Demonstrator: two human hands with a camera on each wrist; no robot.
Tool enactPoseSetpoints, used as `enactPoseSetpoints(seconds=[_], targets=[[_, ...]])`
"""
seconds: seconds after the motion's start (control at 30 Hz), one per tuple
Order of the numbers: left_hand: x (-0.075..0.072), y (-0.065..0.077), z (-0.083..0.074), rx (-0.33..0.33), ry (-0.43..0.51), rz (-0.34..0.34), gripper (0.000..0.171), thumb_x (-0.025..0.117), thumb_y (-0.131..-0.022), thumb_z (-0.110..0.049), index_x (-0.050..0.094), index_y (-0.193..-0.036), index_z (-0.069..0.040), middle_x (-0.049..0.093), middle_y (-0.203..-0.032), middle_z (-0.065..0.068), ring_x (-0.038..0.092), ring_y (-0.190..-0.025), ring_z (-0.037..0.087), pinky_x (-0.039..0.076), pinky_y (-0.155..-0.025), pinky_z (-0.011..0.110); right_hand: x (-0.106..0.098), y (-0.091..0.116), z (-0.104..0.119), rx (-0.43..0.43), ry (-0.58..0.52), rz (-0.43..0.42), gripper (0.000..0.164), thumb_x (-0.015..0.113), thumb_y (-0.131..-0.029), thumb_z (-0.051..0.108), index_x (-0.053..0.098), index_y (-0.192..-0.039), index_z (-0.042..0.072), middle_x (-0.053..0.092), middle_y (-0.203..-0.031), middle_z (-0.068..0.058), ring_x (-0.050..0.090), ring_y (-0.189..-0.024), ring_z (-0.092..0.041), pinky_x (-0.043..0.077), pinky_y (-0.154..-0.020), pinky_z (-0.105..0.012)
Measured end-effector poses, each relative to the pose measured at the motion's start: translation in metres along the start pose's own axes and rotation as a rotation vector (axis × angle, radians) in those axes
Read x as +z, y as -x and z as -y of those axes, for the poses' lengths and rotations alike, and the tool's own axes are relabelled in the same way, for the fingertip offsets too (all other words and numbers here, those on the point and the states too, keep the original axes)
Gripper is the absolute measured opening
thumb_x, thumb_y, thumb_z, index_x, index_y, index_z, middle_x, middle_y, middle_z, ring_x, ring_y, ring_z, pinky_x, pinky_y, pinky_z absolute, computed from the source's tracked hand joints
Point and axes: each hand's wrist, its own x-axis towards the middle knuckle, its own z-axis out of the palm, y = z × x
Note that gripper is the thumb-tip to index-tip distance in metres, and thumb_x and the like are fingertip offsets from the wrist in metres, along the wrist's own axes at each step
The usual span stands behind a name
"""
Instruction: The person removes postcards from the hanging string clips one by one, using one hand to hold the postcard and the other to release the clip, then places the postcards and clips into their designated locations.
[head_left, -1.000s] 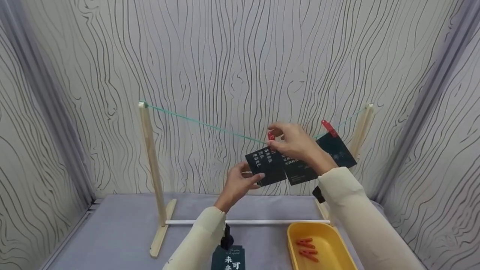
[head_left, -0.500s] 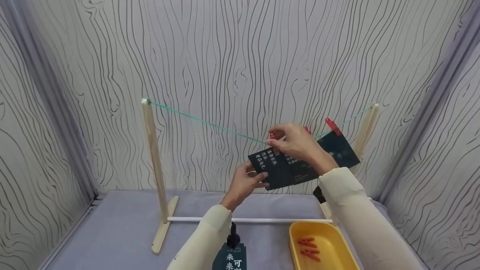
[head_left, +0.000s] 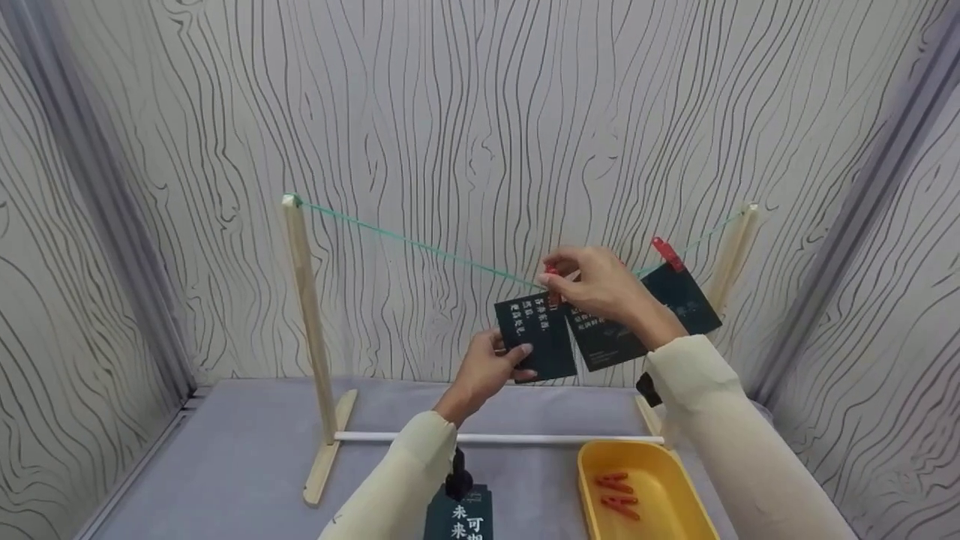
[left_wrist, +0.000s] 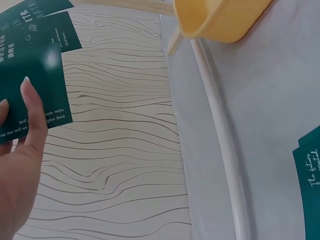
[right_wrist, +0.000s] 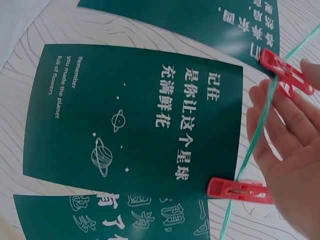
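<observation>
Low on its left side, a dark green printed card [head_left: 541, 343] is held between the thumb and fingers of my left hand [head_left: 482, 367]. My right hand [head_left: 598, 283] pinches a red clothespin [right_wrist: 282, 72] at the card's upper corner, right by the green string [head_left: 420, 246]. In the right wrist view, the clothespin's jaws overlap both the card's corner and the string. A second green card [right_wrist: 135, 120] hangs beside it from another red clothespin [right_wrist: 235, 190]. Farther right a third card [head_left: 681, 300] hangs tilted under its own clothespin [head_left: 667, 253].
Wooden posts [head_left: 307, 315] carry the string, joined below by a white rod [head_left: 525, 439]. A yellow tub [head_left: 675, 487] with several red clothespins [head_left: 619, 495] stands at front right. More green cards [head_left: 459, 517] lie on the table at front, partly behind the left sleeve.
My right hand has shifted slightly right with its clothespin. The held card swung toward its neighbour, overlapping it, then came back, so a gap shows between their lower parts now.
</observation>
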Motion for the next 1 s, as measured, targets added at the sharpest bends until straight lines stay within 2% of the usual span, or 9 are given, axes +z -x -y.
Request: enactPoseSetpoints(seconds=[0.23, 0.4, 0.53, 0.67, 1.0], targets=[[-0.009, 0.007, -0.002, 0.009, -0.078, -0.043, 0.028, 0.062, -0.096, -0.009, 0.06, -0.123, -0.005, 0.068, -0.114, 0.015, 0.072, -0.099, 0.021, 0.062, -0.079, 0.029, -0.003, 0.002, -0.002, -0.031, 0.023, 0.058, 0.039, 0.062, -0.096, 0.037, 0.063, -0.129, 0.016, 0.071, -0.119, -0.006, 0.068, -0.109, -0.025, 0.056, -0.093, -0.049], [-0.012, 0.011, -0.002, 0.009, -0.099, -0.044, 0.029, 0.062, -0.096, -0.009, 0.061, -0.124, -0.006, 0.068, -0.116, 0.015, 0.071, -0.102, 0.022, 0.061, -0.081, 0.029, -0.004, 0.003, -0.002, -0.037, 0.032, 0.084, 0.032, 0.064, -0.096, 0.036, 0.067, -0.12, 0.017, 0.075, -0.107, -0.002, 0.069, -0.103, -0.023, 0.056, -0.091, -0.05], [-0.014, 0.014, -0.004, -0.003, -0.112, -0.047, 0.028, 0.063, -0.095, -0.008, 0.061, -0.123, -0.006, 0.069, -0.114, 0.015, 0.071, -0.101, 0.021, 0.062, -0.079, 0.029, -0.006, 0.005, -0.001, -0.058, -0.016, 0.09, 0.025, 0.067, -0.093, 0.037, 0.069, -0.11, 0.018, 0.075, -0.096, 0.003, 0.069, -0.097, -0.018, 0.056, -0.088, -0.047], [-0.015, 0.016, -0.007, -0.006, -0.128, -0.048, 0.026, 0.063, -0.095, -0.009, 0.062, -0.121, -0.005, 0.069, -0.113, 0.015, 0.071, -0.1, 0.021, 0.062, -0.078, 0.029, -0.007, 0.006, 0.0, -0.06, -0.097, 0.089, 0.021, 0.068, -0.092, 0.035, 0.069, -0.106, 0.019, 0.076, -0.091, 0.004, 0.07, -0.093, -0.015, 0.056, -0.088, -0.044], [-0.016, 0.022, -0.011, 0.018, -0.157, -0.033, 0.026, 0.064, -0.095, -0.01, 0.063, -0.12, -0.006, 0.07, -0.113, 0.013, 0.072, -0.1, 0.019, 0.062, -0.079, 0.028, -0.006, 0.009, 0.002, -0.075, -0.111, 0.065, 0.017, 0.066, -0.094, 0.032, 0.069, -0.105, 0.019, 0.076, -0.097, 0.001, 0.072, -0.096, -0.018, 0.058, -0.089, -0.047]])
